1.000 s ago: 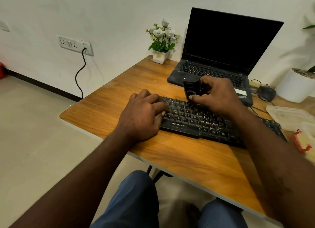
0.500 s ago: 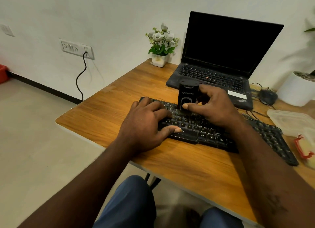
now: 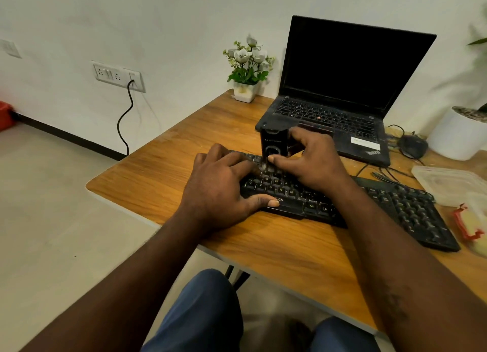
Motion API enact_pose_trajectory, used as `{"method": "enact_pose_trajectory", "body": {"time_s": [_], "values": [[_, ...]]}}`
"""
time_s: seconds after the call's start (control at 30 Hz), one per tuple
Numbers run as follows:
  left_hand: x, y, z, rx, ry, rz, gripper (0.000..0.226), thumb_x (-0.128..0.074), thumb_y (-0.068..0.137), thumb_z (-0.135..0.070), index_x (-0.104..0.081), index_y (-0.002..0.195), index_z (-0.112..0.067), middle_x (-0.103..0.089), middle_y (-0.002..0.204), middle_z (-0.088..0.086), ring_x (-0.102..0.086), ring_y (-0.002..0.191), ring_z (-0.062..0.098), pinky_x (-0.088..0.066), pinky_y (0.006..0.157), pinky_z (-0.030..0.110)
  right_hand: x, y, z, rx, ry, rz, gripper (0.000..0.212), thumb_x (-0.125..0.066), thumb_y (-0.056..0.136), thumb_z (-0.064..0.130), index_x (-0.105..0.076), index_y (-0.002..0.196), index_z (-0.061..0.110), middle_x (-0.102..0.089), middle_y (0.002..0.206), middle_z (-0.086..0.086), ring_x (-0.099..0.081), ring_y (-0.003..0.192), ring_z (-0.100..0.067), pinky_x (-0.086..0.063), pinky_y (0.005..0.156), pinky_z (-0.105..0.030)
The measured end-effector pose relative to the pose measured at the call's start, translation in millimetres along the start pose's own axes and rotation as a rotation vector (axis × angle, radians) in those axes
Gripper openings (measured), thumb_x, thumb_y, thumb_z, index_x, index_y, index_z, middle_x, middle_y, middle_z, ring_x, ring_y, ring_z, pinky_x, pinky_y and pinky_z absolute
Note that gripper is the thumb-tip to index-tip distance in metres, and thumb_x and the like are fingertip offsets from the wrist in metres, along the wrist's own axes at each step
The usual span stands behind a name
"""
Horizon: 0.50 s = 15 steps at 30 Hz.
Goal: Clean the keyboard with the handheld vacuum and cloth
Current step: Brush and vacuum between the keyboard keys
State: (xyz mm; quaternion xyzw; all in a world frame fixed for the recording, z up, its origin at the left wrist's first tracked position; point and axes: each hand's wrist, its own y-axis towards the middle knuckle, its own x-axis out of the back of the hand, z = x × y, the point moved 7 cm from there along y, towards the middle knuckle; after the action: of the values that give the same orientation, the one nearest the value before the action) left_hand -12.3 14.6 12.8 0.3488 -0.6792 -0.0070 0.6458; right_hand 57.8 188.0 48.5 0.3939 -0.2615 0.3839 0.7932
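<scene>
A black keyboard (image 3: 400,207) lies across the wooden desk (image 3: 189,141). My right hand (image 3: 313,162) grips a small black handheld vacuum (image 3: 273,144), held upright with its lower end on the keys near the keyboard's upper left. My left hand (image 3: 221,188) rests flat on the keyboard's left end, fingers stretched over the keys and thumb on the front edge. No cloth shows in view.
An open black laptop (image 3: 342,88) stands behind the keyboard, with a small potted flower (image 3: 247,70) to its left. A mouse (image 3: 412,146), cables, a white pot (image 3: 458,138) and plastic containers (image 3: 448,185) crowd the right side. A wall socket (image 3: 118,75) holds a plugged cable.
The vacuum in my right hand has shifted left along the top rows of the keyboard. My left hand has spread out, its thumb now on the keyboard's front edge.
</scene>
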Motion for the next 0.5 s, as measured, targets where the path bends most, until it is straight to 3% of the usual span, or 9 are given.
{"method": "enact_pose_trajectory", "body": {"time_s": [0.13,0.23,0.37,0.5], "values": [[0,2,6,0.088,-0.011,0.041,0.093,-0.039,0.065,-0.105,-0.063,0.127,-0.04,-0.057,0.134,-0.012,-0.035,0.126,0.016,-0.033,0.1,0.044,14,4,-6,-0.033,-0.186,-0.208,0.043,-0.085,0.083,0.034,-0.072,0.123,0.021,-0.076,0.107,0.005,-0.07,0.094,-0.011,-0.052,0.076,-0.023],[0,3,7,0.098,0.004,0.034,0.1,-0.038,0.063,-0.106,-0.058,0.132,-0.036,-0.057,0.134,-0.011,-0.034,0.126,0.016,-0.032,0.101,0.044,8,-4,-2,0.0,0.037,-0.067,0.04,-0.085,0.083,0.036,-0.071,0.119,0.024,-0.071,0.088,0.009,-0.067,0.079,-0.007,-0.051,0.063,-0.019],[0,3,10,0.158,-0.018,0.029,0.11,-0.04,0.058,-0.108,-0.051,0.138,-0.034,-0.054,0.132,-0.011,-0.034,0.126,0.017,-0.032,0.099,0.044,-10,-12,19,0.102,0.159,0.12,0.044,-0.087,0.082,0.031,-0.07,0.122,0.025,-0.071,0.089,0.011,-0.068,0.078,-0.008,-0.055,0.066,-0.019],[-2,4,14,0.212,-0.01,0.065,0.114,-0.038,0.054,-0.11,-0.051,0.137,-0.033,-0.051,0.136,-0.009,-0.032,0.127,0.019,-0.032,0.103,0.047,-3,-2,16,0.085,-0.156,-0.107,0.038,-0.087,0.081,0.033,-0.071,0.114,0.024,-0.074,0.102,0.011,-0.065,0.086,-0.004,-0.058,0.077,-0.029]]}}
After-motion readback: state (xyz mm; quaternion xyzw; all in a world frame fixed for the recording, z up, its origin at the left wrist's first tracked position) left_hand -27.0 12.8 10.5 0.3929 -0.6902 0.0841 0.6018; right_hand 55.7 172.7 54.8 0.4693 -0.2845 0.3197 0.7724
